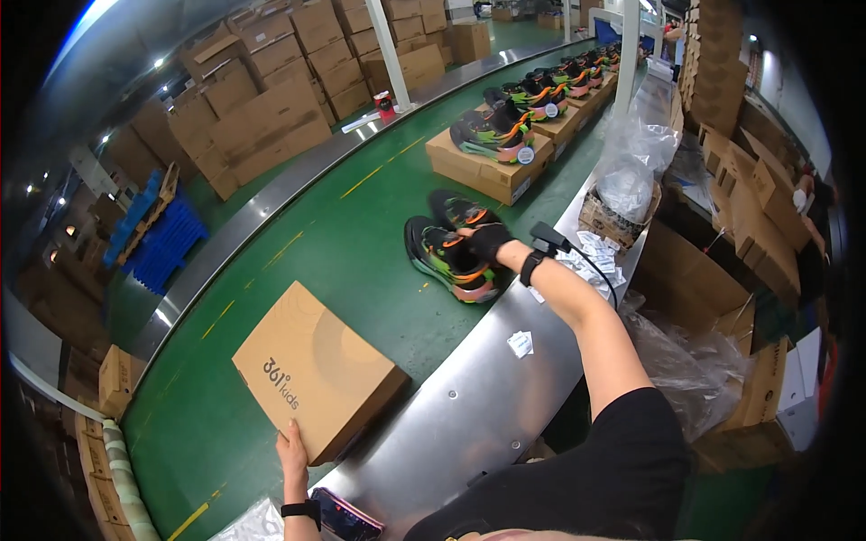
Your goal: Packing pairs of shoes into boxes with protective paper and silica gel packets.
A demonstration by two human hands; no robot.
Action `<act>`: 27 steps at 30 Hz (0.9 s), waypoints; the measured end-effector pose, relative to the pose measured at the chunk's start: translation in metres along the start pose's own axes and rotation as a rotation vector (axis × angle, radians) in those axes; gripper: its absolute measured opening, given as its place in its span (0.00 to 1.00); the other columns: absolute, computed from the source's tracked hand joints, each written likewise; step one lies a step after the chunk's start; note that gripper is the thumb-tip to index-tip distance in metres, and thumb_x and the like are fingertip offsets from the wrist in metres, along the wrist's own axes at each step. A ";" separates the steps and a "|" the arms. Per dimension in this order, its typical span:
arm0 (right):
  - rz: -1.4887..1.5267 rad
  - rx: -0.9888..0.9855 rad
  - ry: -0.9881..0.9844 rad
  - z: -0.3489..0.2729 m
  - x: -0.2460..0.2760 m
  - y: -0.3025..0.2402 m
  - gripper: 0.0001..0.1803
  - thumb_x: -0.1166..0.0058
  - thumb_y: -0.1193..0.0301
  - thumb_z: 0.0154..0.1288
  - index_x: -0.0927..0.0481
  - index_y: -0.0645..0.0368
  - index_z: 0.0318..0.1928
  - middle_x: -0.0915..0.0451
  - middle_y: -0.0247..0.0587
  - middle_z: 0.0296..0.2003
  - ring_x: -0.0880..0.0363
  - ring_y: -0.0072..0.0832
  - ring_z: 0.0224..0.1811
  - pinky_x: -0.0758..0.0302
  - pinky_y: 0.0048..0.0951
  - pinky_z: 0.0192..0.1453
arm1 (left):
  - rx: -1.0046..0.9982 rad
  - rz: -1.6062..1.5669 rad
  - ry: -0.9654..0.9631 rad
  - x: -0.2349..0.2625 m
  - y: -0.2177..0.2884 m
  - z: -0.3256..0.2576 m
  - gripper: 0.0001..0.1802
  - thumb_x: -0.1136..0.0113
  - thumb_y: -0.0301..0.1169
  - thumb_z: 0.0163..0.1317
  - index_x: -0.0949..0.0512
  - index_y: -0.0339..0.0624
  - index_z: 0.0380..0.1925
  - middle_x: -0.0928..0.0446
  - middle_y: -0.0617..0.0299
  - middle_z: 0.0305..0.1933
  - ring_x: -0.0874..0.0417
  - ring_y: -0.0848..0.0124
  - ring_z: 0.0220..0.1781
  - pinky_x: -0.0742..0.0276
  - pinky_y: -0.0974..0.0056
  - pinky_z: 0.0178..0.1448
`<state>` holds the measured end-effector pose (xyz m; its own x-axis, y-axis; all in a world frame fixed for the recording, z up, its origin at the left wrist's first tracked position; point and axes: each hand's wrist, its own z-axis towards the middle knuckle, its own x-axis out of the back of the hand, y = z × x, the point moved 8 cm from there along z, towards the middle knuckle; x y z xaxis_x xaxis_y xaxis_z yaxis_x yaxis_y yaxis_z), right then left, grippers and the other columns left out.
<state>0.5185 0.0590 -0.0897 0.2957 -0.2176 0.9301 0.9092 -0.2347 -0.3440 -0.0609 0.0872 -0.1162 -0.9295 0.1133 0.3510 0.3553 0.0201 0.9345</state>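
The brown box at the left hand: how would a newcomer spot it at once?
On the green conveyor belt, find the near stretch beside the metal ledge. There the left hand touches a brown box. Its top bears only dark lettering, whereas boxes farther up the belt carry shoes.

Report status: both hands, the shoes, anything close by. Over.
Left hand on closed shoebox. Right hand at pair of shoes on green belt. Close by: shoe-topped carton beyond, loose white packets on metal ledge.
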 end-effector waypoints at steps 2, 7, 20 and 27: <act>-0.290 -0.078 -0.063 -0.012 0.026 -0.011 0.19 0.50 0.62 0.53 0.28 0.44 0.47 0.28 0.40 0.49 0.34 0.41 0.53 0.43 0.51 0.51 | -0.047 -0.020 0.011 -0.011 0.006 0.005 0.25 0.53 0.42 0.63 0.32 0.27 0.46 0.25 0.53 0.42 0.26 0.70 0.42 0.31 0.68 0.46; -0.108 0.534 0.244 -0.050 0.041 -0.145 0.19 0.44 0.66 0.41 0.27 0.49 0.39 0.28 0.33 0.34 0.28 0.34 0.40 0.34 0.40 0.37 | 0.152 -0.101 -0.212 -0.060 0.054 0.008 0.23 0.49 0.40 0.61 0.34 0.28 0.44 0.25 0.51 0.34 0.22 0.70 0.28 0.25 0.70 0.30; 1.194 0.267 0.286 -0.078 0.033 -0.202 0.31 0.42 0.70 0.42 0.34 0.57 0.52 0.29 0.44 0.48 0.34 0.35 0.55 0.36 0.53 0.50 | 0.118 -0.022 -0.119 -0.080 0.088 -0.013 0.26 0.50 0.45 0.58 0.36 0.37 0.50 0.30 0.61 0.19 0.28 0.72 0.12 0.30 0.70 0.11; 1.417 -0.279 0.015 -0.107 -0.035 -0.098 0.24 0.45 0.59 0.54 0.29 0.63 0.46 0.26 0.45 0.40 0.27 0.30 0.43 0.29 0.29 0.44 | 0.193 0.024 -0.140 -0.010 0.006 -0.019 0.18 0.54 0.26 0.50 0.31 0.34 0.42 0.26 0.55 0.32 0.22 0.67 0.24 0.24 0.67 0.16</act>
<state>0.3879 -0.0115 -0.1020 0.8788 -0.4290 -0.2091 -0.2273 0.0091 -0.9738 -0.0516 0.0671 -0.1131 -0.9026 0.2528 0.3484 0.4017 0.2038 0.8928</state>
